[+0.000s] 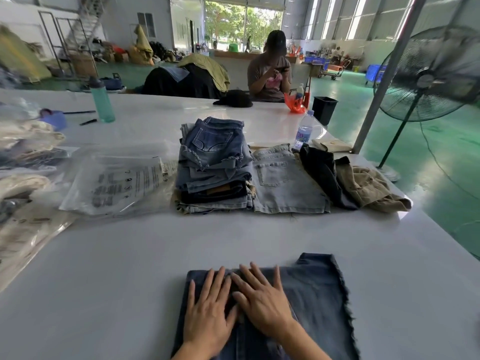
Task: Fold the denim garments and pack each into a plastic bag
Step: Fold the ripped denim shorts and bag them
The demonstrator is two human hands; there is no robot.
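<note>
Both hands lie flat, fingers straight and spread, left hand (207,311) and right hand (262,302) side by side pressing the dark blue frayed-hem denim shorts (317,297) at the near table edge. The clear printed plastic bags (117,185) lie beyond, left, nearer the left hand.

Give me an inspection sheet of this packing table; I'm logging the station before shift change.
Surface: white table, glossy.
Job's things: dark denim shorts lying flat near the person; stack of folded denim; clear printed plastic bags left of it.
Clutter: teal bottle, clear water bottle, khaki garment.
Hands: left hand and right hand press flat on the shorts.
Cables: fan cord on the floor.
Surroundings: standing fan, seated person.
</note>
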